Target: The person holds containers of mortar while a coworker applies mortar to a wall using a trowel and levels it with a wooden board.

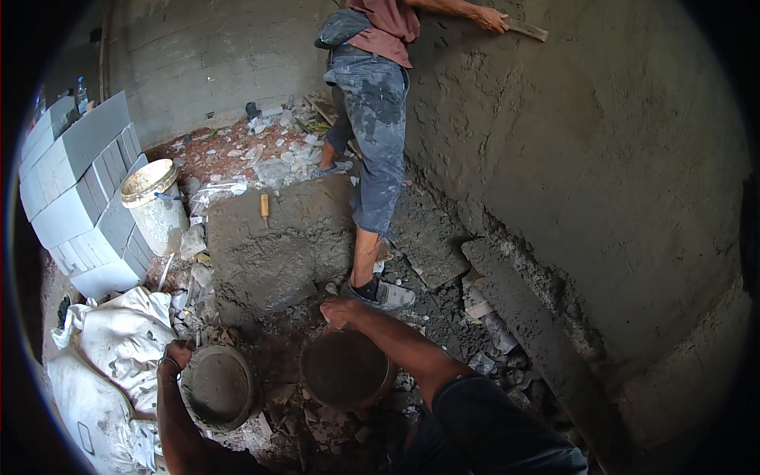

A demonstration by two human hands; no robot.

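Two round mortar buckets stand side by side in front of me on the rubble. My left hand is closed at the far left rim of the left bucket, which holds smooth grey mortar. Stretched across the right bucket, my right arm ends in my right hand, its fingers curled at that bucket's far rim. The inside of the right bucket is dark, so its contents are hard to make out. Just beyond my right hand is a co-worker's shoe.
The co-worker holds a wooden float against the plastered wall. A wooden-handled tool stands in the mortar heap. To the left are a dirty white bucket, stacked pale boxes and white sacks.
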